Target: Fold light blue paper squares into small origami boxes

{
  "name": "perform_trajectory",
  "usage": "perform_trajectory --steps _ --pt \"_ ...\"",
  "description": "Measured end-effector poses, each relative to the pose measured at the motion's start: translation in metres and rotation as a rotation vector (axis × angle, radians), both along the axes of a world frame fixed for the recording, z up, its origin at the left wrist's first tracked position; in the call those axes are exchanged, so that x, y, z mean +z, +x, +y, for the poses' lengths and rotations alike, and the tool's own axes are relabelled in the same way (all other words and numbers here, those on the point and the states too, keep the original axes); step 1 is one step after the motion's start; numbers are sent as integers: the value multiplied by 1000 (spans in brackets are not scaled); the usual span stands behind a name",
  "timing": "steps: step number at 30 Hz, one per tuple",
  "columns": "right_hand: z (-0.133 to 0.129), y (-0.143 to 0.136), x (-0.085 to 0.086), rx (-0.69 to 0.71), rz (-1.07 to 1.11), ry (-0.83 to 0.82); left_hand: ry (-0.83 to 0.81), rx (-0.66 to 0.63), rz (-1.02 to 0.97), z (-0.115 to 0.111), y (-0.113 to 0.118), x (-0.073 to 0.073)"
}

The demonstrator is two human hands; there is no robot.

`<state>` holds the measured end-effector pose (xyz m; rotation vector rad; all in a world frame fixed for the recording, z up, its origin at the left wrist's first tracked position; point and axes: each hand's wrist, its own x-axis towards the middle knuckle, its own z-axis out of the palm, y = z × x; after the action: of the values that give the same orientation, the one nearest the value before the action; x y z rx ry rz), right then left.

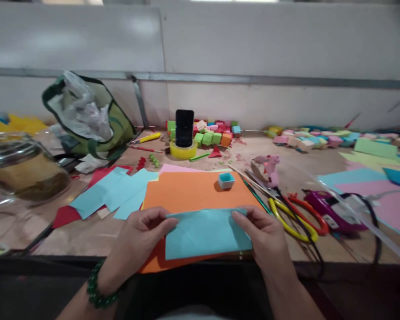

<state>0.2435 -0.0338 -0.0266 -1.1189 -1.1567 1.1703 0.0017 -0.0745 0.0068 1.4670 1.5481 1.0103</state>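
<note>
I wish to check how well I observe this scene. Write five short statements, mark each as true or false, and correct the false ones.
1. The left hand and the right hand both hold the blue paper. True.
2. The small blue box stands on a red sheet. False: the box stands on the orange sheet.
3. The green bead bracelet is on the right wrist. False: the bracelet is on the left wrist.
4. The phone stands upright at the yellow tape roll. True.
5. The green bag contains clear plastic. True.

Head-worn view, forward-down, seemingly near.
</note>
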Motion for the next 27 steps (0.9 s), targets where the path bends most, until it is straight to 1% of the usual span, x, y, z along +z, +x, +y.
perform_trajectory --steps 7,11,15,20,24,27 --pt "-7 -8 13 -50 52 -30 -24 7 21 -1 -2 -3" --pt "-7 -8 14 -50 46 -36 -21 5 42 -2 -2 -1" --pt "-5 -7 11 -61 26 -23 -15 -5 49 -2 -2 0" --pt "0 1 0 -25 9 -31 -1 3 22 -2 2 3" --pt "4 7 -8 -65 18 -64 18 -7 -50 -2 5 7" --pt "7 8 -9 -78 29 -83 36 -23 -60 -3 5 9"
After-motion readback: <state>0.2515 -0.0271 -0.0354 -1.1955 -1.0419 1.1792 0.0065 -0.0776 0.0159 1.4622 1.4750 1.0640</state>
